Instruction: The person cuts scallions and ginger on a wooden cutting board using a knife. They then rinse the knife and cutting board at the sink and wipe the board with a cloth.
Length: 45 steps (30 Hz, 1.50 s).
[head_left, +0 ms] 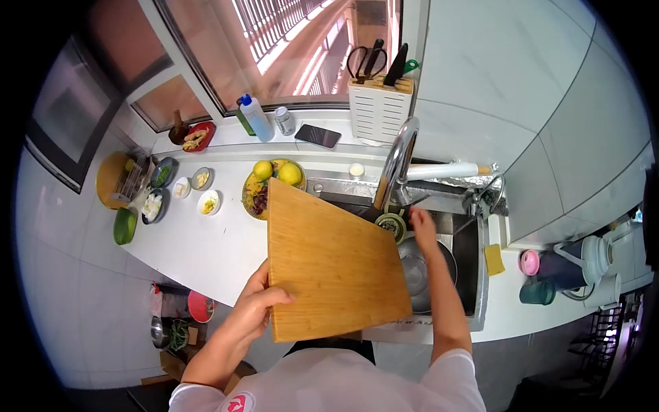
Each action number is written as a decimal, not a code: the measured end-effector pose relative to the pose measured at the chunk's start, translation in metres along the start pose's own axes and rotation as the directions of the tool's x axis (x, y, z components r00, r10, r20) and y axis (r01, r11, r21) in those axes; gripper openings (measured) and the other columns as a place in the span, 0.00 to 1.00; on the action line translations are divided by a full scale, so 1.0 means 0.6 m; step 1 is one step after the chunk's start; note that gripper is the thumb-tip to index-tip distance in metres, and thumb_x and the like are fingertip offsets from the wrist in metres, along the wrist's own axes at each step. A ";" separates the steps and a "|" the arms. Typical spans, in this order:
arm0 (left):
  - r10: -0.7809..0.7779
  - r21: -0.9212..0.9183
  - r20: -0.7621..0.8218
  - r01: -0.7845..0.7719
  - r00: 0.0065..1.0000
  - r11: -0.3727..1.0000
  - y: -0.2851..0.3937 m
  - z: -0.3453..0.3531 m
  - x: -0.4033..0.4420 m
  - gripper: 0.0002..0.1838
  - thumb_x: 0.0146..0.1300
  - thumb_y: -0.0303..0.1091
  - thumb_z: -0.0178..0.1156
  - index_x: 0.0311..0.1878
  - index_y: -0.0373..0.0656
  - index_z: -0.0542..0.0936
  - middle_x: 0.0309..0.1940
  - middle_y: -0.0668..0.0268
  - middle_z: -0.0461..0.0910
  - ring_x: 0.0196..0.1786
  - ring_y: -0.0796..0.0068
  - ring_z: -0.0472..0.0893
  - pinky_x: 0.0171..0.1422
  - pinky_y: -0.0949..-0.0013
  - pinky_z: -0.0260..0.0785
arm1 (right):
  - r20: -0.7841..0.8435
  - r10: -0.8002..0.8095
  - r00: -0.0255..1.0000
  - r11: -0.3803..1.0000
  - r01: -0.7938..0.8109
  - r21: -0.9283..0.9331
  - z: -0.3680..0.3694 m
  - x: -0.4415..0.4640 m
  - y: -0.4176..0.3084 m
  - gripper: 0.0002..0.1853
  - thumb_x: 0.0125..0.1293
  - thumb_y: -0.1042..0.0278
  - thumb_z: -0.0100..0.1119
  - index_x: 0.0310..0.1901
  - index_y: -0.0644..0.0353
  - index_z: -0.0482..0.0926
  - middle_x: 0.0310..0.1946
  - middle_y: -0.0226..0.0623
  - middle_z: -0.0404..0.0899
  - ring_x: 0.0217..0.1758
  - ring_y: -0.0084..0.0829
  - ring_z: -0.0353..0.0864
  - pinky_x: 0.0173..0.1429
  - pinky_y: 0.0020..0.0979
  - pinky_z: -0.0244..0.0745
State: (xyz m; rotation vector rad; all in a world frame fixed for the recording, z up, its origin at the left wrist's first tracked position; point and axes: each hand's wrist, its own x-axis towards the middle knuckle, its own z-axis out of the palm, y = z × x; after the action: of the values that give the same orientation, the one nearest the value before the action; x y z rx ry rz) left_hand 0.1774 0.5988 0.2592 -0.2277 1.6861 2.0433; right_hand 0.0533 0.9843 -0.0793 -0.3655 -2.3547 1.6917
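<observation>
My left hand grips the left edge of a wooden cutting board, its thumb on the face. The board is tilted in front of me, over the counter edge and the left part of the sink. My right hand is over the sink, close to the faucet, fingers curled together beside a thin dark object. Whatever they may hold is unclear. Just left of that hand is a small green strainer. Below it a round metal pan lies in the sink, partly hidden by the board.
A patterned plate with lemons stands left of the board. Several small bowls sit farther left. A knife block, a phone and bottles line the windowsill. On the right are a yellow sponge and a kettle.
</observation>
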 end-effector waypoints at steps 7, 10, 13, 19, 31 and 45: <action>-0.031 -0.039 0.017 0.032 0.999 0.999 -0.016 -0.003 -0.008 0.41 0.51 0.18 0.58 0.74 0.36 0.66 0.61 0.59 0.78 0.62 0.70 0.77 0.66 0.70 0.68 | 0.296 0.236 0.925 0.964 -0.185 -0.189 0.095 -0.219 -0.176 0.34 0.80 0.51 0.44 0.75 0.71 0.57 0.78 0.59 0.53 0.82 0.51 0.52 0.83 0.42 0.47; -0.019 -0.009 0.004 0.019 1.000 1.000 -0.015 -0.004 -0.005 0.43 0.49 0.18 0.58 0.74 0.35 0.65 0.62 0.57 0.77 0.63 0.68 0.77 0.67 0.68 0.69 | 0.275 -0.095 0.957 0.989 0.122 -0.085 0.152 -0.283 -0.253 0.34 0.78 0.55 0.49 0.75 0.70 0.57 0.76 0.62 0.56 0.82 0.55 0.51 0.84 0.49 0.44; -0.026 -0.017 -0.016 0.025 1.000 1.000 -0.020 -0.006 -0.006 0.44 0.47 0.19 0.57 0.74 0.34 0.65 0.62 0.55 0.76 0.64 0.65 0.77 0.67 0.66 0.70 | 0.386 -0.376 0.842 0.919 0.392 0.039 0.115 -0.311 -0.436 0.34 0.76 0.58 0.52 0.75 0.69 0.57 0.77 0.59 0.57 0.81 0.55 0.53 0.83 0.49 0.45; -0.054 -0.087 -0.022 0.052 0.998 0.995 -0.022 -0.024 -0.031 0.41 0.50 0.18 0.57 0.74 0.35 0.65 0.62 0.56 0.76 0.63 0.67 0.77 0.67 0.68 0.69 | 0.482 -0.018 0.876 0.972 0.128 -0.198 0.094 -0.213 -0.237 0.30 0.75 0.60 0.51 0.74 0.66 0.63 0.73 0.53 0.65 0.75 0.51 0.64 0.79 0.42 0.56; -0.165 -0.223 0.035 0.169 0.986 0.960 -0.020 -0.129 0.009 0.40 0.50 0.25 0.58 0.72 0.34 0.67 0.60 0.53 0.77 0.61 0.61 0.80 0.67 0.58 0.73 | 0.673 0.499 0.546 0.240 -0.833 0.498 -0.062 -0.252 -0.059 0.26 0.75 0.49 0.59 0.64 0.60 0.76 0.59 0.42 0.82 0.59 0.34 0.83 0.61 0.37 0.80; -0.077 -0.377 0.246 0.168 0.966 0.911 -0.219 0.083 0.027 0.33 0.76 0.48 0.56 0.77 0.50 0.57 0.72 0.64 0.67 0.73 0.64 0.68 0.70 0.50 0.68 | 0.159 0.672 0.723 0.267 -0.437 0.859 -0.190 -0.486 -0.225 0.25 0.66 0.67 0.63 0.64 0.62 0.74 0.54 0.45 0.83 0.56 0.43 0.85 0.60 0.45 0.82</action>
State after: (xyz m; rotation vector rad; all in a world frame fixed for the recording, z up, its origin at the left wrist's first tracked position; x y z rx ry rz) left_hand 0.2322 0.6673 0.1483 -0.2168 1.0840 2.2024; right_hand 0.3550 0.9500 0.0749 -1.2098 -0.8880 2.6677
